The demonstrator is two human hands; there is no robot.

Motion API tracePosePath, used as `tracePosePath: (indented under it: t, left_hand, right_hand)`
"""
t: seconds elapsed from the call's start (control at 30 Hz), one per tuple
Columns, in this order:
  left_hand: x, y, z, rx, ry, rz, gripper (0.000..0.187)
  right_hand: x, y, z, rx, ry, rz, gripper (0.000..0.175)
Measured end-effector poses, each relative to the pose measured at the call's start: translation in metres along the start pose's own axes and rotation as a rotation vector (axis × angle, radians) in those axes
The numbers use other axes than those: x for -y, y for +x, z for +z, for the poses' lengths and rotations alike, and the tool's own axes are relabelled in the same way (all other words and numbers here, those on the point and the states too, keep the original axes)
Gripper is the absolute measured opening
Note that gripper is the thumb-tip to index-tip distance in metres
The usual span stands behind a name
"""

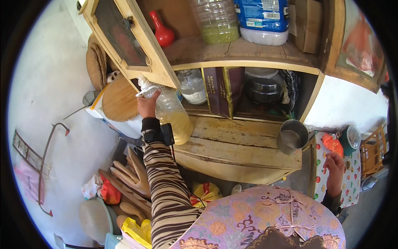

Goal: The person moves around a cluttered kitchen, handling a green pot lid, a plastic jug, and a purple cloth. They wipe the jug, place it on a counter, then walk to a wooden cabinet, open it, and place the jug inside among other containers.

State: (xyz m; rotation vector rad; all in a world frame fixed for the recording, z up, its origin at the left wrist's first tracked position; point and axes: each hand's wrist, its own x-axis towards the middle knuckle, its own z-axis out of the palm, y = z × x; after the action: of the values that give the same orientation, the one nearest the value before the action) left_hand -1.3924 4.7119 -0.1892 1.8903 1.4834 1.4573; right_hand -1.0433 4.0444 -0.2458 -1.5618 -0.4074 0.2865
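Note:
My left hand (147, 105) grips the neck of a large clear plastic jug (175, 123), just under its mouth. A white plastic bag (144, 83) is bunched over that mouth. Yellowish contents fill the jug's lower part, and its base is at the left end of the cabinet's wooden ledge (230, 137). At the ledge's right end stands a metal cup (292, 137), its inside looking bare. Off to the right, my right hand (334, 171) hovers over a fruit-patterned tablecloth (320, 180) with fingers curled and nothing visible in them. Whether its fingertips meet is unclear.
An ajar cabinet door (155, 73) leans out above my left hand. Shelves hold a red vase (163, 32), a bottle of green beans (220, 31), a blue-labelled jug (264, 18) and a purple bag (217, 90). A round wooden board (121, 101) lies left of the jug.

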Motion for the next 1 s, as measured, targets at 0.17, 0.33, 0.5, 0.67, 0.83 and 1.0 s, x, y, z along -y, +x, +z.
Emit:
tracePosePath:
  t: [0.17, 0.33, 0.5, 0.67, 0.83, 1.0]
  left_hand:
    - [-0.029, -0.044, -0.019, -0.191, -0.158, 0.201, 0.067]
    - [-0.070, -0.109, -0.058, -0.217, -0.404, 0.189, 0.058]
    - [-0.131, -0.156, -0.111, -0.119, -0.526, 0.202, 0.057]
    - [-0.209, -0.167, -0.167, 0.147, -0.660, 0.226, 0.052]
    - [-0.279, -0.133, -0.174, 0.218, -0.576, 0.226, 0.035]
    - [-0.373, -0.063, -0.171, 0.373, -0.817, 0.380, 0.024]
  right_hand:
    - [0.002, -0.002, -0.001, -0.022, 0.064, -0.010, 0.008]
    - [0.001, 0.001, -0.015, -0.022, 0.081, -0.034, 0.009]
    - [-0.007, 0.012, -0.018, 0.009, 0.091, -0.035, 0.008]
    - [-0.021, 0.019, -0.015, 0.054, 0.158, -0.027, 0.007]
    - [-0.030, 0.006, -0.033, 0.066, 0.200, -0.006, 0.006]
    - [-0.039, -0.010, -0.057, -0.045, 0.240, -0.005, 0.009]
